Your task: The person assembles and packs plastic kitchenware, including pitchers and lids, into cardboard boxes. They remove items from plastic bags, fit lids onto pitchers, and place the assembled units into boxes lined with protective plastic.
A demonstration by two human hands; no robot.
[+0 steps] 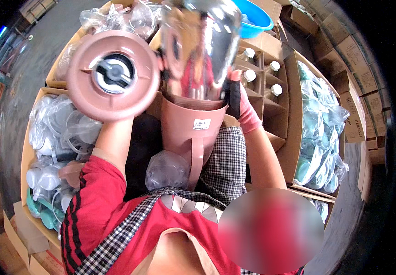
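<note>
Pink jug housing [188, 121], handle toward wearer, sits at the lap between the thighs, probably braced there so the hands stay free. Silvered flask liner [200, 50] stands in its open mouth, upper part out, blurred. Right hand [239, 98], in a dark fingerless glove, is cupped against the liner's right side, likely keeping it upright; can't tell if it grips or only steadies. Left hand [162, 62] is mostly hidden behind a pink round part with a central knob [113, 75]; a sliver of fingers shows between that part and the liner. The part presumably rests in that hand, but can't tell what it pinches. Clear plastic bag [166, 169] lies against the housing, near the handle. Divided carton [278, 107] at right holds white-topped bottle-like pieces [249, 75], one per cell, likely to stop knocks. Left carton [29, 137] has bagged clear parts, right carton [292, 137] teal bagged ones, probably kept within arm's reach. Blue basin [255, 30] beyond.
</note>
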